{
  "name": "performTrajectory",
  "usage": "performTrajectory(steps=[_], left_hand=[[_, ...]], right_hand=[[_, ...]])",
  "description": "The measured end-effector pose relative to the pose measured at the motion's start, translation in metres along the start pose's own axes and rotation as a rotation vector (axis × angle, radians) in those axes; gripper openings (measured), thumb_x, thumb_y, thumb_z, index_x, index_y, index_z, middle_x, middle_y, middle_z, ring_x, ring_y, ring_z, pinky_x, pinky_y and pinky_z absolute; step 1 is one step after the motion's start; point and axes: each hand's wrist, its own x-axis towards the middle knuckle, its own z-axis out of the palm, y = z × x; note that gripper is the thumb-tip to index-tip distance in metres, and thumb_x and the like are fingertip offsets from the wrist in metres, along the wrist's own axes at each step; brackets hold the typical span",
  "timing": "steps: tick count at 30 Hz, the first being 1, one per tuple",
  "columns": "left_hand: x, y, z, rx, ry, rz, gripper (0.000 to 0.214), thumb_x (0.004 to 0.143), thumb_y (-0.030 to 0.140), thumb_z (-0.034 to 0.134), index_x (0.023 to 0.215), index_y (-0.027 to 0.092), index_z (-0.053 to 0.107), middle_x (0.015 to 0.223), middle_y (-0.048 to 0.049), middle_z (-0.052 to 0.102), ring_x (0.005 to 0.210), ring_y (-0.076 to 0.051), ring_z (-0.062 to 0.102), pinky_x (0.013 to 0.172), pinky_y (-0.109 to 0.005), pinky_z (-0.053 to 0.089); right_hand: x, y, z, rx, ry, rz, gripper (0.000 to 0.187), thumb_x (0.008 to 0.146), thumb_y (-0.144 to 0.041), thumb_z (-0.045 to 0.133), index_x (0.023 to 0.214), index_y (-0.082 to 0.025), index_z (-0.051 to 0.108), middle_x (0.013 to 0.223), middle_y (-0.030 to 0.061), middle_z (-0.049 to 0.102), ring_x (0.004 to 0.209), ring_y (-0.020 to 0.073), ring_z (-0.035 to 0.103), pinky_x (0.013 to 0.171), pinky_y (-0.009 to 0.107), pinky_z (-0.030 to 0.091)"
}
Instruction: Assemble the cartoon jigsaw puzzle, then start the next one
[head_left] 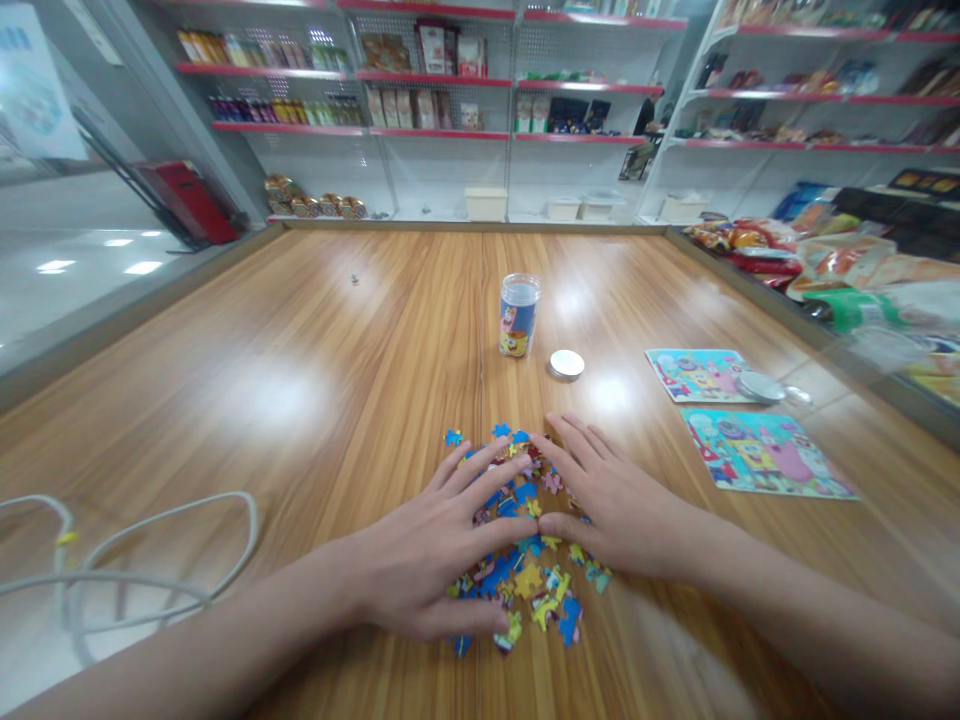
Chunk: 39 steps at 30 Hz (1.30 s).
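Observation:
A loose heap of small jigsaw puzzle pieces [529,580], blue, yellow, green and pink, lies on the wooden table [360,380]. My left hand [442,540] rests over the left side of the heap, palm down with fingers spread. From the right, my right hand [611,500] covers the other edge with its fingers stretched out and its thumb pointing inward. Both hands partly hide the pieces under them. Beyond the heap stands a clear jar [519,318] with a cartoon label, its top uncovered. A round silver lid [566,364] lies beside it.
Two cartoon picture cards [769,455] lie at the right, with another round lid [760,387] on the farther one. A pale cable [240,510] loops at the left. Snack packages [847,255] are heaped past the right edge. Stocked shelves [442,133] stand behind.

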Motion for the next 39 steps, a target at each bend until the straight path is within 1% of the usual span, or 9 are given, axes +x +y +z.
performTrajectory(steps=[4, 7, 12, 23, 27, 31, 34, 37, 39], left_hand=[[0.0, 0.001, -0.001, 0.001, 0.026, 0.033, 0.072, 0.089, 0.07, 0.056, 0.152, 0.041, 0.037, 0.169, -0.0092, 0.004, 0.153, -0.048, 0.006, 0.114, -0.077, 0.019], [-0.001, 0.0, 0.001, -0.001, 0.043, 0.031, 0.077, 0.087, 0.07, 0.06, 0.154, 0.043, 0.033, 0.17, -0.0074, 0.0, 0.152, -0.05, 0.006, 0.113, -0.078, 0.019], [-0.001, 0.0, 0.002, -0.022, 0.063, 0.012, 0.077, 0.085, 0.07, 0.063, 0.152, 0.041, 0.039, 0.17, -0.005, -0.002, 0.152, -0.05, 0.008, 0.115, -0.077, 0.019], [0.001, 0.001, 0.0, 0.009, 0.034, 0.014, 0.077, 0.085, 0.07, 0.063, 0.152, 0.04, 0.039, 0.17, -0.0072, -0.004, 0.152, -0.051, 0.006, 0.114, -0.078, 0.019], [0.001, 0.001, 0.0, 0.002, 0.032, 0.014, 0.076, 0.086, 0.069, 0.063, 0.152, 0.039, 0.039, 0.17, -0.0076, -0.004, 0.152, -0.051, 0.007, 0.115, -0.077, 0.02], [0.0, 0.001, 0.0, 0.001, 0.029, 0.016, 0.077, 0.085, 0.07, 0.063, 0.151, 0.038, 0.04, 0.17, -0.0082, -0.002, 0.152, -0.051, 0.006, 0.116, -0.076, 0.019], [-0.001, 0.0, 0.001, -0.004, 0.022, 0.005, 0.082, 0.086, 0.071, 0.061, 0.155, 0.036, 0.034, 0.17, -0.0091, 0.002, 0.153, -0.047, 0.004, 0.118, -0.073, 0.018], [-0.001, -0.001, 0.003, -0.021, 0.029, -0.012, 0.095, 0.087, 0.073, 0.058, 0.161, 0.028, 0.02, 0.169, -0.0129, 0.007, 0.155, -0.042, 0.005, 0.122, -0.068, 0.013], [-0.001, -0.002, 0.004, -0.024, 0.028, -0.004, 0.101, 0.088, 0.073, 0.055, 0.162, 0.022, 0.011, 0.168, -0.0156, 0.007, 0.155, -0.039, 0.007, 0.124, -0.064, 0.009]], right_hand=[[0.001, 0.001, -0.001, -0.039, 0.022, -0.025, 0.058, 0.103, -0.04, 0.042, 0.155, -0.014, 0.036, 0.163, 0.0214, 0.028, 0.152, 0.0378, 0.024, 0.12, 0.058, 0.031], [0.001, 0.002, -0.004, -0.047, 0.0, -0.055, 0.056, 0.101, -0.029, 0.041, 0.155, -0.014, 0.035, 0.162, 0.0217, 0.03, 0.152, 0.0364, 0.024, 0.12, 0.058, 0.032], [0.0, 0.002, -0.006, -0.032, 0.023, -0.059, 0.061, 0.1, -0.029, 0.044, 0.157, -0.018, 0.03, 0.164, 0.0181, 0.028, 0.152, 0.0377, 0.023, 0.119, 0.061, 0.032], [-0.002, -0.003, -0.018, 0.025, -0.057, -0.036, 0.076, 0.094, -0.043, 0.057, 0.159, -0.016, 0.029, 0.165, 0.0209, 0.023, 0.152, 0.041, 0.02, 0.119, 0.061, 0.029], [-0.003, -0.003, -0.019, 0.055, -0.048, -0.047, 0.08, 0.089, -0.037, 0.06, 0.159, -0.017, 0.027, 0.165, 0.019, 0.024, 0.153, 0.0408, 0.02, 0.119, 0.063, 0.03], [-0.003, -0.002, -0.021, 0.063, -0.059, -0.057, 0.084, 0.082, -0.021, 0.058, 0.159, -0.018, 0.026, 0.166, 0.0171, 0.023, 0.153, 0.0396, 0.02, 0.119, 0.063, 0.03], [-0.002, -0.001, -0.02, 0.052, -0.061, -0.05, 0.074, 0.089, -0.022, 0.053, 0.159, -0.018, 0.028, 0.165, 0.0168, 0.025, 0.153, 0.0374, 0.021, 0.12, 0.062, 0.029], [-0.001, -0.001, -0.015, 0.034, -0.028, -0.045, 0.066, 0.098, -0.037, 0.049, 0.158, -0.019, 0.03, 0.165, 0.0162, 0.025, 0.153, 0.0379, 0.022, 0.12, 0.061, 0.03], [-0.001, -0.001, -0.009, 0.013, -0.017, -0.038, 0.063, 0.101, -0.038, 0.044, 0.159, -0.018, 0.029, 0.166, 0.0152, 0.023, 0.153, 0.0376, 0.02, 0.12, 0.061, 0.03]])
